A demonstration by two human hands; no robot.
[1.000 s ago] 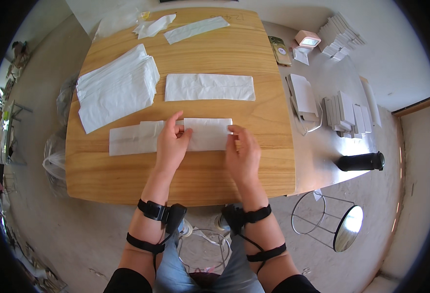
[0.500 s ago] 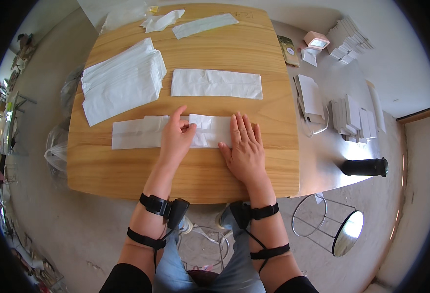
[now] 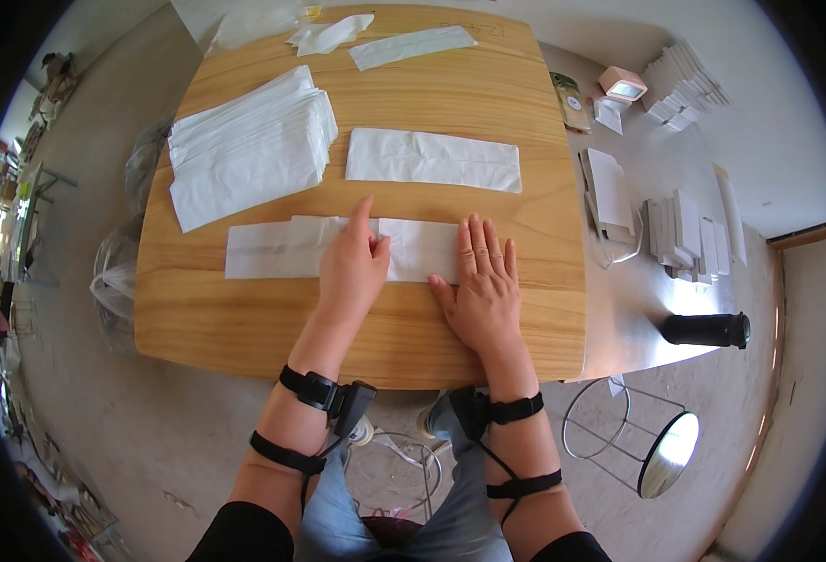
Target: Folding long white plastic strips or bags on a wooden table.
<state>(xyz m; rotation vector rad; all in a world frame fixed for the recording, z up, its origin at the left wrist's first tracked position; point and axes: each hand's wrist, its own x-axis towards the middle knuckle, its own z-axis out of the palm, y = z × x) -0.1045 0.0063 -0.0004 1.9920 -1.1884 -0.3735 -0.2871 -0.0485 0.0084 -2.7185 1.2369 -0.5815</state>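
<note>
A long white paper-like strip (image 3: 272, 251) lies crosswise on the wooden table, with a shorter folded layer over its middle. Pressed flat on the strip's right end is my right hand (image 3: 486, 290), its fingers stretched out. Over the middle of the strip is my left hand (image 3: 352, 269), index finger pointing away from me, thumb and other fingers curled in. What those fingers pinch, if anything, is hidden. Beyond both hands lies a separate white folded piece (image 3: 431, 160), slightly creased. A fanned stack of white sheets (image 3: 249, 155) sits at the far left.
Another white strip (image 3: 413, 47) and a crumpled white piece (image 3: 330, 35) lie at the table's far edge. On the side table at right are a phone (image 3: 570, 101), a pink lamp-like device (image 3: 623, 84), white boxes (image 3: 684, 229) and a black cylinder (image 3: 708, 330).
The whole view has shifted a little, so the table appears further right. My left thumb and curled fingers have drawn closer together; my right hand stays flat on the strip.
</note>
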